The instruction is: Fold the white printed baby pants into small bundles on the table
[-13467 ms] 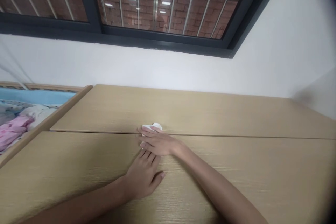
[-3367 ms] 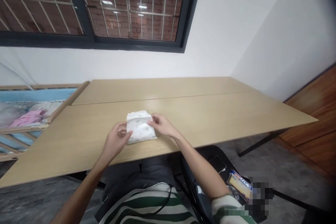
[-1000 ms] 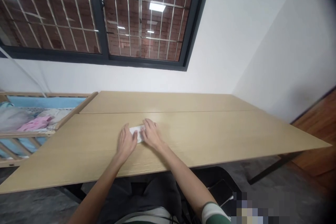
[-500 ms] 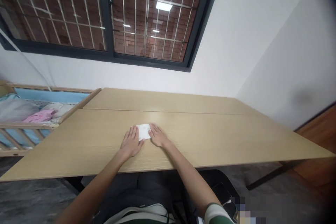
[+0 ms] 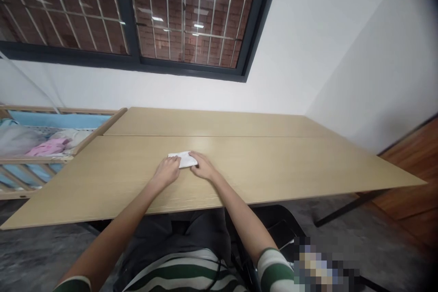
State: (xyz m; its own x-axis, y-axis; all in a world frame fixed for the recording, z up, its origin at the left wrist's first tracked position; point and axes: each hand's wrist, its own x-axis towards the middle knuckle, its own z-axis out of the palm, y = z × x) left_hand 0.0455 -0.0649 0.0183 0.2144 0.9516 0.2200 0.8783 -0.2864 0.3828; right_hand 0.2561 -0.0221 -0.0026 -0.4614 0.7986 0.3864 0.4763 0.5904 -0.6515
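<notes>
A small white folded pad point(image 5: 184, 159), of cloth or tissue, I cannot tell which, is between my hands over the tabletop. My left hand point(image 5: 167, 169) grips its left end with curled fingers. At the right end, my right hand point(image 5: 202, 165) pinches it, thumb at the near side and fingers over the far side. The pad looks tilted, its near edge close to the wood; whether it is fully off the surface is hard to tell.
The wide wooden table point(image 5: 290, 159) has a seam along its back part. A wooden crib point(image 5: 37, 160) with bedding adjoins its left side. Beyond stands a white wall with a barred window point(image 5: 191, 13). A black chair point(image 5: 280, 219) is below the front edge.
Both hands lay flat on the pad's sides before; now their fingers are curled around its ends. The pad appears tilted up. The camera view has shifted slightly.
</notes>
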